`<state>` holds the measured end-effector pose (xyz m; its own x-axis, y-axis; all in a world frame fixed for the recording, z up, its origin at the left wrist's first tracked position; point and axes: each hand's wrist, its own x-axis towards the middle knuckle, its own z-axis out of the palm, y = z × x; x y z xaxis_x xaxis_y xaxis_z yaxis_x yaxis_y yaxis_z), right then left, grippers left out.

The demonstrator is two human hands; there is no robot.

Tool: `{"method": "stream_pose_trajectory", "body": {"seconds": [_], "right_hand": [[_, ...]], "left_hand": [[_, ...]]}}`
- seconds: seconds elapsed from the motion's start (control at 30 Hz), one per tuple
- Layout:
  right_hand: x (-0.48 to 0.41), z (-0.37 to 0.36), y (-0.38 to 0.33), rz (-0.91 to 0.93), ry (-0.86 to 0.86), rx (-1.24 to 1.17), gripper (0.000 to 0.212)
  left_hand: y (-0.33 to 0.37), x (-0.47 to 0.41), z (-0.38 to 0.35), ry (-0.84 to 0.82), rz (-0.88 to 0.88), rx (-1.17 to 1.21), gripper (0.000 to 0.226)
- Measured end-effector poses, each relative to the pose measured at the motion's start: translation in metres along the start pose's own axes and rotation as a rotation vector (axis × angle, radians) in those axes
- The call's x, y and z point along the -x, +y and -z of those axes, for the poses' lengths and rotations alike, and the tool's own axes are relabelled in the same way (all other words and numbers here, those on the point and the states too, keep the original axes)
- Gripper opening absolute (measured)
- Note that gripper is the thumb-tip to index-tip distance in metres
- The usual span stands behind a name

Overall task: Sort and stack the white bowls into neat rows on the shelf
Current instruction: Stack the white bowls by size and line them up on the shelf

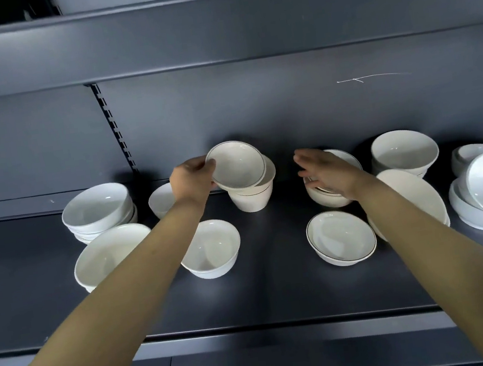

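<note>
At the back of the shelf point(266, 292), in the head view, the left hand point(191, 180) gripped the left edge of a lined bowl point(237, 164), fingers curled round its rim. The bowl was tilted with its mouth toward the camera, over a short stack point(253, 196) of like bowls. Whether it already touched the top one could not be told. The right hand point(326, 170) held nothing: its fingers were straight and spread across the top of a second stack point(327, 198) of lined bowls, just right of the first. The step looked to be nesting the held bowl. To do it well, the bowl probably needed levelling before it came down, so that its foot seated squarely rather than riding on one edge. The short stack stood on a narrow base and seemed likely to rock under a one-sided push, so the free hand might better have steadied it. A shallow lined bowl point(340, 237) lay apart at the front and seemed to belong with these. The plain bowl point(212, 248) in front of the short stack likely did not.
</note>
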<state>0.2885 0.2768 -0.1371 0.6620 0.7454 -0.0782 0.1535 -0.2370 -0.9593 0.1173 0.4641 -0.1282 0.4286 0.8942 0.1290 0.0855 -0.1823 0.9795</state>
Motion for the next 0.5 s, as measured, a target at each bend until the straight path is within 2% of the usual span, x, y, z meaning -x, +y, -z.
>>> {"method": "stream_pose_trajectory", "body": {"seconds": [0.1, 0.23, 0.33, 0.5], "right_hand": [[0.0, 0.006, -0.006, 0.015, 0.014, 0.019, 0.051], [0.0, 0.006, -0.014, 0.034, -0.01, 0.066, 0.049], [0.0, 0.002, -0.019, 0.047, -0.019, 0.094, 0.047], [0.001, 0.001, -0.019, 0.061, -0.027, 0.123, 0.047]], "left_hand": [[-0.001, 0.008, 0.013, -0.043, 0.031, 0.043, 0.013], [0.005, 0.023, 0.022, -0.26, 0.14, 0.059, 0.013], [0.006, 0.032, 0.02, -0.463, 0.161, -0.031, 0.018], [0.006, 0.041, 0.004, -0.508, 0.146, -0.335, 0.011]]}}
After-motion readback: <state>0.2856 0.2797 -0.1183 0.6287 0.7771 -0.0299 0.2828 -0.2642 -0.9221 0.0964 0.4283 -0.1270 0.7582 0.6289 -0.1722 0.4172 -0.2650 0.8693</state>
